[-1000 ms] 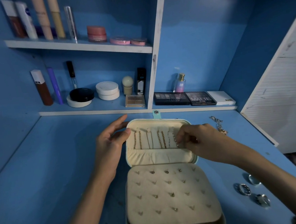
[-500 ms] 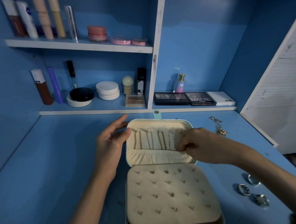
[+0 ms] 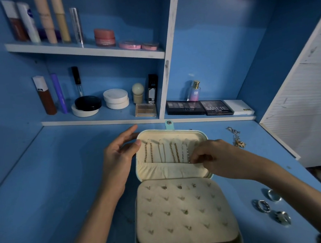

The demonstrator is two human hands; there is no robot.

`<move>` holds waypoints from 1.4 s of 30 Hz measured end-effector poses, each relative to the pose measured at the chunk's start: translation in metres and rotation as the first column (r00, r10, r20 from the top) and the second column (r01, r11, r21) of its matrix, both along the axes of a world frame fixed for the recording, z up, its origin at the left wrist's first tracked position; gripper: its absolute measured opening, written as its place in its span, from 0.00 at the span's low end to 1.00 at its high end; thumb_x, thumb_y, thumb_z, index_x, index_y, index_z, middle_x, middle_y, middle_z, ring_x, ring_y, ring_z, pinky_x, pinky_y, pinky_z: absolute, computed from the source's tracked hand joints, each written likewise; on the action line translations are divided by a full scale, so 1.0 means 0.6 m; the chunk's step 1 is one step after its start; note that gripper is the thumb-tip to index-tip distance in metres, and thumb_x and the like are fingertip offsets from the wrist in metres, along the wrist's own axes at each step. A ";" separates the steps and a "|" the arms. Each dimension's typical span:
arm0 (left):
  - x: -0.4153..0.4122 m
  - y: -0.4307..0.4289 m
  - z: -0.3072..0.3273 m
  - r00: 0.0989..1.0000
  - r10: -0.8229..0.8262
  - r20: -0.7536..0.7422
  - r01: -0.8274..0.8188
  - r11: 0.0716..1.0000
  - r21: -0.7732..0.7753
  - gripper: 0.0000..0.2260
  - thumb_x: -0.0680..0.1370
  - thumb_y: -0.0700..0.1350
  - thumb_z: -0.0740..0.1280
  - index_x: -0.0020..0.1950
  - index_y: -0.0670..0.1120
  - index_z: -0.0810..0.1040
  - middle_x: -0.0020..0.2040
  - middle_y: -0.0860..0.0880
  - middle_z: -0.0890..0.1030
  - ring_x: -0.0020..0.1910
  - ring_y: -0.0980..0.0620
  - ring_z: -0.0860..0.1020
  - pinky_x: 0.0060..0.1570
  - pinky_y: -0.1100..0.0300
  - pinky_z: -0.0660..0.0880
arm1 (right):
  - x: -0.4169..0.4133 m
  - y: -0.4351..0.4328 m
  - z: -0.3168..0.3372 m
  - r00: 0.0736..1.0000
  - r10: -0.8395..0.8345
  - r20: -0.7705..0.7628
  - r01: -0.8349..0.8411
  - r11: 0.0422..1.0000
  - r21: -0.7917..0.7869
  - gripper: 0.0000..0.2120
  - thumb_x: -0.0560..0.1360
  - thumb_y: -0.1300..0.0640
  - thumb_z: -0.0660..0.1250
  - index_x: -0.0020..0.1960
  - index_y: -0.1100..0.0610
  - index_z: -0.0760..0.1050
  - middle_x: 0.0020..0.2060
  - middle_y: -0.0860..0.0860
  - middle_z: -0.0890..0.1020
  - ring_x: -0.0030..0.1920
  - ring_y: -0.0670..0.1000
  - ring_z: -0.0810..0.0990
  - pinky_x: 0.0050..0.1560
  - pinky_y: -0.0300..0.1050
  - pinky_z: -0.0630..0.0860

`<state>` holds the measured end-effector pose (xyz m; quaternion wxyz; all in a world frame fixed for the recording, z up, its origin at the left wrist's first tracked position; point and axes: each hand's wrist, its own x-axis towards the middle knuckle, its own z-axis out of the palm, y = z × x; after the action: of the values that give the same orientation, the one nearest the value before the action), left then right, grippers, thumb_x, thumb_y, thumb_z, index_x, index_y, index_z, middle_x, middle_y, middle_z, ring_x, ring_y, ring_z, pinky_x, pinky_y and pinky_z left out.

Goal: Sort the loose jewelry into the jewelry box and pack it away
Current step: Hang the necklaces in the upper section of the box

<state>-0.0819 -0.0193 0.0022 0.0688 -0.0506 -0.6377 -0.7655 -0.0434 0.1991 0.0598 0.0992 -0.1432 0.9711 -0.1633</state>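
The cream jewelry box lies open on the blue desk, its lid propped up at the far side. Several chains hang in the lid above an elastic pocket. My left hand holds the lid's left edge, thumb on the inside. My right hand pinches the lower end of the rightmost silver chain at the pocket's rim. A few small earrings sit in the padded earring panel. Three silver rings lie loose on the desk at the right. A tangle of loose chains lies right of the lid.
Shelves behind the box carry cosmetics: tubes and jars, eyeshadow palettes and a perfume bottle. A white slatted door stands open at the right. The desk's right edge runs close to the loose chains.
My right hand has slid down the lid from the chains' upper part to the pocket's rim. My left hand and the box have stayed put.
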 end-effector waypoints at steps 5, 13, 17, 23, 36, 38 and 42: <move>-0.001 -0.001 -0.002 1.000 0.006 -0.003 -0.006 1.000 0.005 0.18 0.76 0.33 0.66 0.54 0.57 0.79 0.47 0.55 0.83 0.45 0.61 0.81 0.44 0.68 0.77 | 0.001 0.011 0.007 0.997 -0.035 -0.062 0.022 0.980 -0.196 0.14 0.76 0.62 0.63 0.46 0.44 0.79 0.42 0.39 0.80 0.41 0.39 0.77 0.42 0.26 0.70; -0.002 0.002 -0.002 1.000 0.010 0.006 -0.010 1.000 0.025 0.18 0.76 0.33 0.65 0.54 0.56 0.78 0.48 0.53 0.82 0.44 0.62 0.81 0.43 0.69 0.77 | -0.050 0.143 0.007 0.881 -0.416 -0.227 0.406 0.909 -0.092 0.06 0.74 0.59 0.67 0.40 0.49 0.76 0.41 0.52 0.81 0.37 0.48 0.77 0.39 0.37 0.71; -0.003 0.002 -0.003 1.000 0.012 0.006 -0.012 1.000 0.020 0.18 0.76 0.33 0.65 0.55 0.56 0.78 0.47 0.55 0.83 0.45 0.62 0.81 0.45 0.68 0.77 | -0.067 0.203 -0.020 0.826 -0.531 -0.187 0.560 0.811 0.170 0.04 0.75 0.56 0.65 0.46 0.54 0.78 0.49 0.55 0.81 0.43 0.52 0.75 0.42 0.41 0.69; -0.004 0.002 -0.007 1.000 0.019 0.003 -0.019 1.000 0.015 0.18 0.76 0.33 0.65 0.54 0.56 0.79 0.47 0.55 0.83 0.46 0.62 0.81 0.45 0.68 0.76 | -0.065 0.227 -0.039 0.799 -0.601 -0.018 0.599 0.794 0.103 0.08 0.73 0.51 0.70 0.48 0.54 0.79 0.40 0.55 0.82 0.34 0.51 0.78 0.40 0.45 0.76; -0.005 0.003 -0.008 1.000 0.015 0.010 -0.016 1.000 0.016 0.18 0.76 0.33 0.65 0.54 0.56 0.79 0.48 0.54 0.83 0.47 0.60 0.81 0.47 0.67 0.76 | -0.059 0.244 -0.057 0.765 -0.636 -0.106 0.611 0.767 -0.194 0.05 0.70 0.66 0.71 0.40 0.57 0.79 0.32 0.57 0.83 0.29 0.52 0.77 0.33 0.39 0.72; -0.005 0.002 -0.008 1.000 0.017 0.011 -0.017 1.000 0.013 0.18 0.76 0.33 0.65 0.54 0.56 0.79 0.48 0.54 0.83 0.46 0.60 0.81 0.47 0.67 0.76 | -0.057 0.245 -0.051 0.750 -0.654 -0.097 0.611 0.741 -0.277 0.04 0.70 0.65 0.72 0.41 0.57 0.79 0.33 0.58 0.83 0.30 0.52 0.78 0.36 0.40 0.74; -0.005 0.002 -0.007 1.000 0.015 0.015 -0.015 1.000 0.013 0.18 0.76 0.33 0.65 0.54 0.56 0.79 0.47 0.54 0.83 0.45 0.61 0.81 0.45 0.68 0.76 | -0.055 0.241 -0.023 0.728 -0.683 -0.059 0.577 0.657 -0.485 0.06 0.72 0.66 0.69 0.42 0.56 0.80 0.34 0.56 0.80 0.34 0.52 0.76 0.41 0.46 0.76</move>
<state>-0.0850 -0.0179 -0.0023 0.0700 -0.0396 -0.6334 -0.7697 -0.0764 0.3440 0.0459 -0.1150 0.1682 0.9018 -0.3811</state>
